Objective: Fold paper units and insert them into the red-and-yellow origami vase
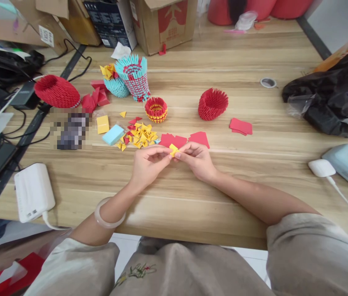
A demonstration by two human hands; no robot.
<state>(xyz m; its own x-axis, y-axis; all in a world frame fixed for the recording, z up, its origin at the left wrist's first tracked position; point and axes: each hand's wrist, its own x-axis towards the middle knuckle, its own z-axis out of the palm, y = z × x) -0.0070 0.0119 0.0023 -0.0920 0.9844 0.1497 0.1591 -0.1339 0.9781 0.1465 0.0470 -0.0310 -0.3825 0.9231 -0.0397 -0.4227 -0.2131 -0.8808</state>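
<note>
My left hand [147, 164] and my right hand [197, 159] meet over the wooden table [254, 172], and both pinch a small folded yellow paper piece [173, 150] between their fingertips. Just beyond the hands lie flat red paper sheets [186, 139]. To the left of those sits a pile of small yellow and red folded triangles [140, 135]. Further back stand a small red-and-yellow ring of folded pieces [156, 109] and a red bowl of folded pieces [212, 104].
A teal-and-red folded vase [135, 78] and a red folded dome [57, 91] stand at the back left, with cardboard boxes [164, 22] behind. A white power bank [33, 191] lies near left, a black bag [334, 96] and a white charger [321, 167] right.
</note>
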